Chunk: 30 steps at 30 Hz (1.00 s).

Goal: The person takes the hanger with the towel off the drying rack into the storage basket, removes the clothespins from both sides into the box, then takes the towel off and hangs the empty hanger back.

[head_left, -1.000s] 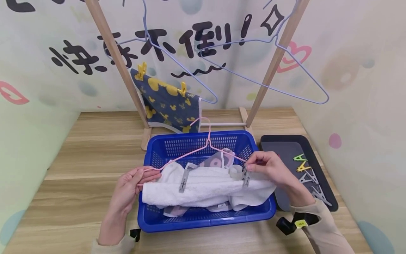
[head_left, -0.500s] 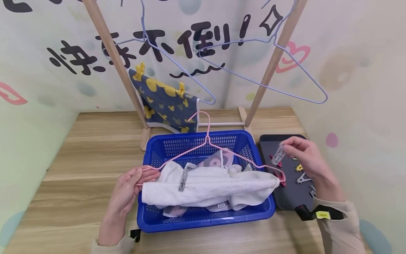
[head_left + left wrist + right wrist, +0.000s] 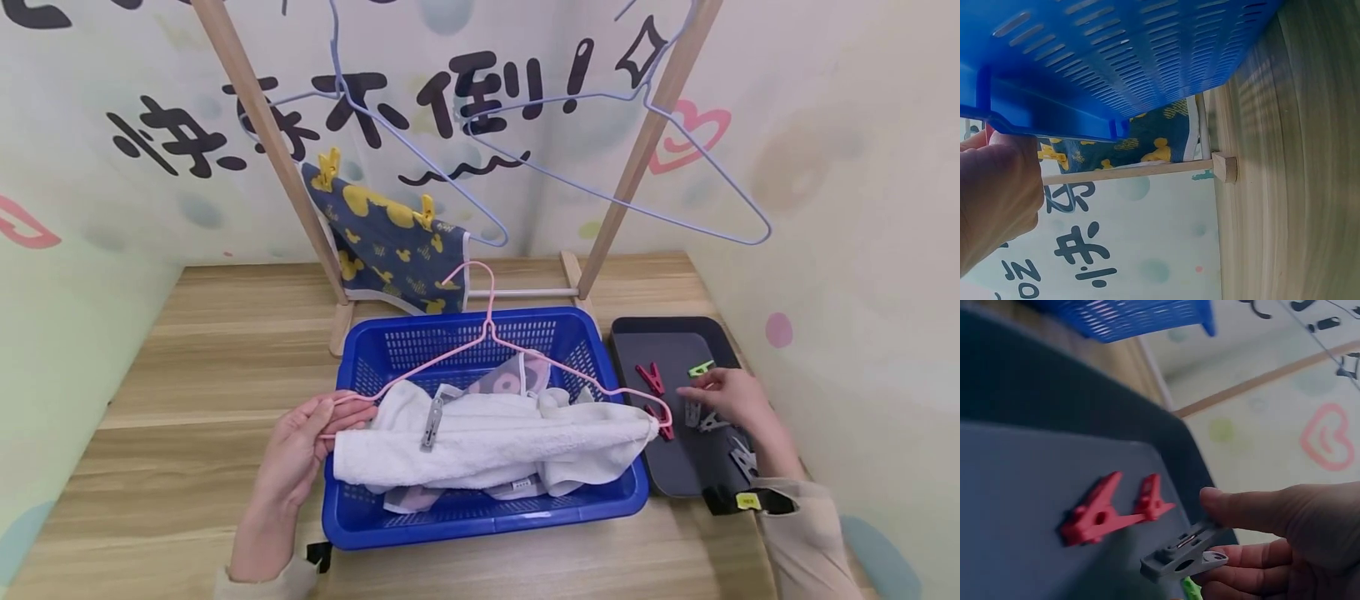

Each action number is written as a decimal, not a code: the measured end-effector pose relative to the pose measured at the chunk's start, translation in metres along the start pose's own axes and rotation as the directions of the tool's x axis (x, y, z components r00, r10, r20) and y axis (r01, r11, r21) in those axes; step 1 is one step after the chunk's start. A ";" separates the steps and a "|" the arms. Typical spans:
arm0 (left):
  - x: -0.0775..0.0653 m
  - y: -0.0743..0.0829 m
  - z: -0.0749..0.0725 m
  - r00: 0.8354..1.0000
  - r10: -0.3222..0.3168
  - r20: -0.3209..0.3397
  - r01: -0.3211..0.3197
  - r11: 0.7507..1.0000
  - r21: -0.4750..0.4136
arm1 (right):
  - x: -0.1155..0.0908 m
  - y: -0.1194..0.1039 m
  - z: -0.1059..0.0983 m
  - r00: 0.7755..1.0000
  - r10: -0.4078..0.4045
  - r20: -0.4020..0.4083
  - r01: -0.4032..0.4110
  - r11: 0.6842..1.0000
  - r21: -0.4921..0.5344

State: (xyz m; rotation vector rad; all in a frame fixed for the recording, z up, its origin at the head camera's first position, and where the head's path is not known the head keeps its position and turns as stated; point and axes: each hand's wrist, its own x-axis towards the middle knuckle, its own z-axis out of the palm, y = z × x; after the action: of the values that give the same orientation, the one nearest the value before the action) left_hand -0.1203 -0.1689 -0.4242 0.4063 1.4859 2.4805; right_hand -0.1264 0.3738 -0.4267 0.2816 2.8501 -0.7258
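Right hand (image 3: 733, 400) has lowered over the tray (image 3: 693, 468), narrowly pinching a gray clip (image 3: 1175, 554).

The white towel (image 3: 480, 467) is showing a fluffy, matt cloth with a rough-looking pile. The pink hanger (image 3: 490, 330) is looking smooth and evenly finished. The basket (image 3: 487, 527) is catching a soft gloss along its plastic rim. The grey clip (image 3: 1179, 557) is appearing as hard plastic around a thin metal spring, while the red clips (image 3: 1094, 515) are showing smooth plastic. The tray (image 3: 686, 468) is looking dark and matt. The surface (image 3: 187, 467) is displaying low-sheen wood grain; the rack (image 3: 247, 96) is showing pale, smooth wood. The printed cloth (image 3: 408, 246) is looking flat and matt.
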 end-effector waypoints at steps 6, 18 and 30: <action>-0.001 0.000 0.000 1.000 0.004 0.006 -0.004 1.000 -0.023 | 0.006 0.003 0.016 0.999 0.052 0.009 -0.050 0.993 -0.107; -0.002 -0.001 -0.001 1.000 -0.013 -0.005 0.013 1.000 -0.012 | 0.010 0.010 0.035 0.999 0.036 -0.004 -0.036 0.979 -0.201; -0.001 0.002 0.001 1.000 -0.015 -0.011 0.015 1.000 -0.015 | 0.002 -0.038 0.012 0.694 -0.267 -0.669 0.245 0.961 -0.129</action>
State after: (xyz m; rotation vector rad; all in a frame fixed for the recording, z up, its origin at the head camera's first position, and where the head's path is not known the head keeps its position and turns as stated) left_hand -0.1196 -0.1692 -0.4225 0.3776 1.4680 2.4850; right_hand -0.1353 0.3353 -0.4200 0.1635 3.6683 -0.7421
